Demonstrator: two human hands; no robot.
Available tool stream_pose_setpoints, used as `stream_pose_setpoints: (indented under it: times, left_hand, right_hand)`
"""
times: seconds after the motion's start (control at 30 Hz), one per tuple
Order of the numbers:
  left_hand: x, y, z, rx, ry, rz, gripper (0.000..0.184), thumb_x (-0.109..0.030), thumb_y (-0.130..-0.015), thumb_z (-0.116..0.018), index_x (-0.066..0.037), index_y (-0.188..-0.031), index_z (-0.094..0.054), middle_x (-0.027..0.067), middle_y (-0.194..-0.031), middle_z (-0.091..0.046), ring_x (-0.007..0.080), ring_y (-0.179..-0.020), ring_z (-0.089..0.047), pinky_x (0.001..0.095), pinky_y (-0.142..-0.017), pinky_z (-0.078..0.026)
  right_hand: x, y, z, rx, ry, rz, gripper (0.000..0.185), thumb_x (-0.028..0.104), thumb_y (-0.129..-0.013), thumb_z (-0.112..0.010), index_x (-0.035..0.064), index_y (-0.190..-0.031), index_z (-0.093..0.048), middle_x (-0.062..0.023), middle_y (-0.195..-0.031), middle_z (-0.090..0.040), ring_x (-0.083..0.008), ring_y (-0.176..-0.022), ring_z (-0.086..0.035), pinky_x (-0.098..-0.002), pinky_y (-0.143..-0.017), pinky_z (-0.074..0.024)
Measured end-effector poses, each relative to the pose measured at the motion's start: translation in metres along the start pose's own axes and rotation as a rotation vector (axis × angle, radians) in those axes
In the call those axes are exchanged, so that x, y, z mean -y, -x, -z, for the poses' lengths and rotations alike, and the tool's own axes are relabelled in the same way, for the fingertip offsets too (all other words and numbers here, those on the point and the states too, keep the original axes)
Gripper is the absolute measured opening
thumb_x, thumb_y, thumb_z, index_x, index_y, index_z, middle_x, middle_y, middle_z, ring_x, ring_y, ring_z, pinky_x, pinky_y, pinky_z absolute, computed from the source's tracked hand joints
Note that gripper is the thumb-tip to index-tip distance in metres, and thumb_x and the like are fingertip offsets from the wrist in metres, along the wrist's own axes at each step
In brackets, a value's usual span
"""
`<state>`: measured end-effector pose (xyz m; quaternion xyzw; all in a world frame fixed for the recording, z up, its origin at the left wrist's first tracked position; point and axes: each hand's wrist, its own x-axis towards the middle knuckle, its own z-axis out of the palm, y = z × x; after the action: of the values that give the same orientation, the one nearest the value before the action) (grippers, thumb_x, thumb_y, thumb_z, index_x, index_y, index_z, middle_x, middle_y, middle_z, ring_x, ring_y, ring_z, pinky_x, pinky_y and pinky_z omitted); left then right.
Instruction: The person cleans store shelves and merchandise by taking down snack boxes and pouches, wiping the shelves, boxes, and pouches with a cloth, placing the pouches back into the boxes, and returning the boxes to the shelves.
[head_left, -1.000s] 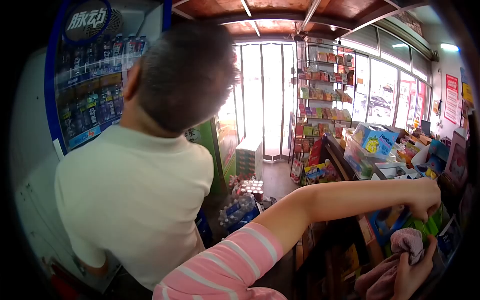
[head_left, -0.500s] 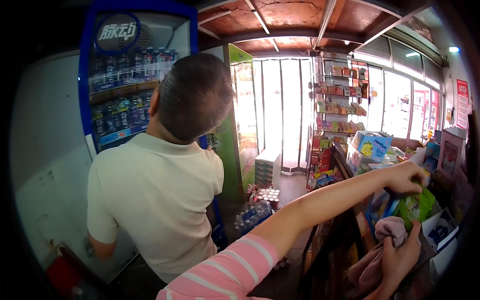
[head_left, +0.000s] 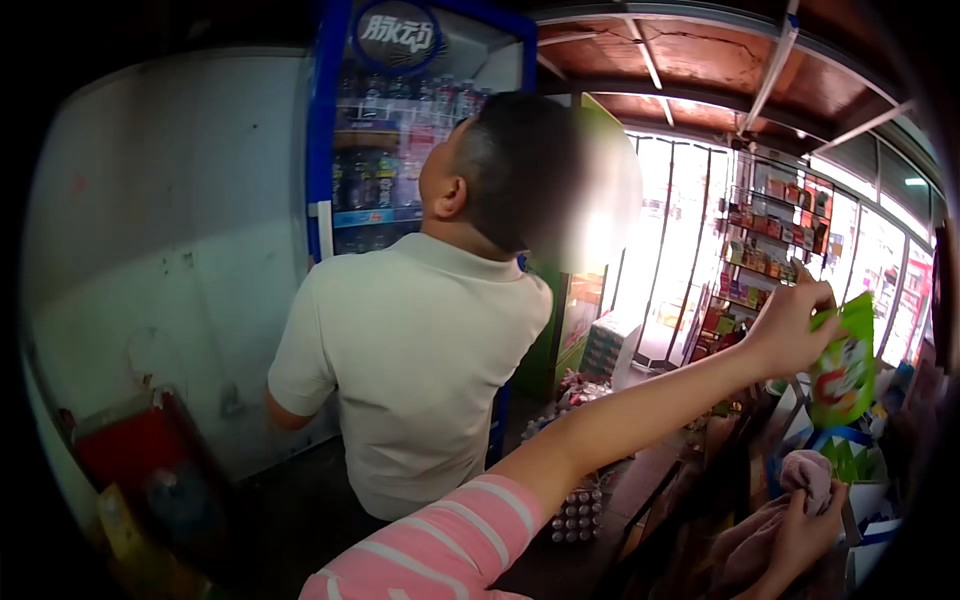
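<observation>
My left hand (head_left: 795,325), at the end of a pink striped sleeve (head_left: 440,545), pinches the top of a green snack bag (head_left: 845,370). The bag hangs upright above the crowded counter. More green packaging (head_left: 850,460) lies below it, partly hidden. Lower down, my right hand (head_left: 812,525) is closed around a mauve cloth (head_left: 808,478), part of which is bunched above the fingers. The rest of the cloth drapes to the left in shadow.
A person in a pale polo shirt (head_left: 420,350) stands close on the left, facing a blue drinks fridge (head_left: 322,150). Behind are a goods rack (head_left: 770,235) and stacked cartons (head_left: 608,340). Packed cans (head_left: 578,515) sit on the floor. A red object (head_left: 125,440) is at lower left.
The green bag has been raised from the counter by my left hand. My right hand keeps the cloth. The view has swung left, and the person's head has turned left.
</observation>
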<state>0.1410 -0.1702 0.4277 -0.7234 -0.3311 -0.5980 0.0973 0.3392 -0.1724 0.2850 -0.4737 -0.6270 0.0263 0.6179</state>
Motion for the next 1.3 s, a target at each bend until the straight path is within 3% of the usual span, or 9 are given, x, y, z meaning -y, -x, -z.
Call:
stream_pose_setpoints:
  times: [0.3,0.43,0.53,0.57,0.67,0.77,0.83,0.97,1.3]
  left_hand:
    - [0.053,0.152,0.075,-0.049,0.052,0.658,0.015,-0.015,-0.087,-0.051,0.000,-0.090,-0.047,0.0189,-0.073,-0.056,0.0289,-0.067,-0.060,0.0364,-0.059,-0.043]
    - [0.063,0.183,0.098,-0.060,-0.302,0.515,0.016,-0.015,-0.087,-0.049,0.000,-0.093,-0.047,0.0193,-0.079,-0.057,0.0254,-0.070,-0.059,0.0372,-0.063,-0.043]
    - [0.090,0.232,0.048,-0.063,-0.123,0.692,0.026,-0.014,-0.087,-0.046,0.000,-0.110,-0.049,0.0197,-0.103,-0.057,0.0264,-0.094,-0.056,0.0350,-0.079,-0.044]
    - [0.105,0.258,0.027,-0.145,-0.059,0.592,0.032,-0.013,-0.087,-0.046,0.000,-0.116,-0.048,0.0191,-0.112,-0.056,0.0262,-0.102,-0.054,0.0339,-0.086,-0.042]
    - [0.074,0.264,0.022,-0.046,0.032,0.906,0.041,-0.012,-0.087,-0.045,-0.001,-0.126,-0.042,0.0167,-0.125,-0.049,0.0239,-0.111,-0.049,0.0313,-0.096,-0.037]
    - [0.070,0.274,0.030,-0.196,0.458,0.895,0.033,-0.014,-0.087,-0.046,0.001,-0.116,-0.050,0.0187,-0.116,-0.054,0.0270,-0.104,-0.053,0.0330,-0.091,-0.039]
    - [0.092,0.293,0.020,-0.043,-0.010,0.733,0.027,-0.016,-0.087,-0.048,0.003,-0.104,-0.055,0.0204,-0.101,-0.057,0.0303,-0.091,-0.055,0.0345,-0.080,-0.043]
    - [0.051,0.277,0.022,-0.118,0.061,0.627,0.022,-0.017,-0.087,-0.047,0.004,-0.079,-0.049,0.0219,-0.072,-0.052,0.0329,-0.066,-0.053,0.0387,-0.062,-0.041]
    - [0.060,0.309,-0.004,-0.066,0.084,0.640,0.016,-0.011,-0.082,-0.047,0.004,-0.077,-0.047,0.0237,-0.069,-0.052,0.0377,-0.066,-0.054,0.0406,-0.061,-0.041]
  right_hand:
    - [0.008,0.031,-0.050,-0.035,-0.129,-0.121,0.030,0.018,-0.084,-0.056,-0.0005,-0.107,-0.052,-0.0151,-0.098,-0.060,-0.0234,-0.090,-0.058,-0.0315,-0.080,-0.0433]
    - [-0.022,0.040,-0.091,-0.037,-0.315,0.002,0.030,0.018,-0.085,-0.055,-0.0014,-0.107,-0.051,-0.0136,-0.095,-0.058,-0.0230,-0.088,-0.056,-0.0318,-0.082,-0.0419]
    - [-0.010,0.076,-0.143,0.090,-1.119,-0.237,0.043,0.015,-0.086,-0.050,-0.0019,-0.124,-0.039,-0.0155,-0.121,-0.047,-0.0256,-0.111,-0.045,-0.0356,-0.095,-0.0348]
    - [-0.022,0.103,-0.184,0.226,-0.630,0.334,0.055,0.016,-0.086,-0.049,-0.0004,-0.135,-0.028,-0.0175,-0.136,-0.034,-0.0279,-0.126,-0.032,-0.0381,-0.103,-0.0254]
    - [0.024,0.142,-0.182,0.497,-0.720,0.169,0.052,0.018,-0.088,-0.045,-0.0022,-0.133,-0.031,-0.0193,-0.139,-0.030,-0.0291,-0.129,-0.028,-0.0386,-0.105,-0.0209]
    - [0.036,0.147,-0.193,0.494,-0.885,0.127,0.048,0.019,-0.089,-0.043,-0.0048,-0.129,-0.036,-0.0200,-0.133,-0.037,-0.0287,-0.122,-0.036,-0.0372,-0.102,-0.0261]
    - [0.025,0.142,-0.198,0.538,-0.883,0.088,0.046,0.021,-0.089,-0.043,-0.0063,-0.126,-0.039,-0.0204,-0.128,-0.042,-0.0287,-0.117,-0.042,-0.0361,-0.099,-0.0303]
    - [0.031,0.119,-0.202,0.555,-0.723,-0.395,0.046,0.029,-0.090,-0.046,-0.0106,-0.111,-0.053,-0.0201,-0.110,-0.056,-0.0234,-0.097,-0.054,-0.0311,-0.087,-0.0398]
    - [-0.074,0.140,-0.252,0.605,-0.456,-0.032,0.038,0.013,-0.090,-0.040,-0.0059,-0.122,-0.046,-0.0199,-0.120,-0.051,-0.0259,-0.108,-0.051,-0.0326,-0.095,-0.0367]
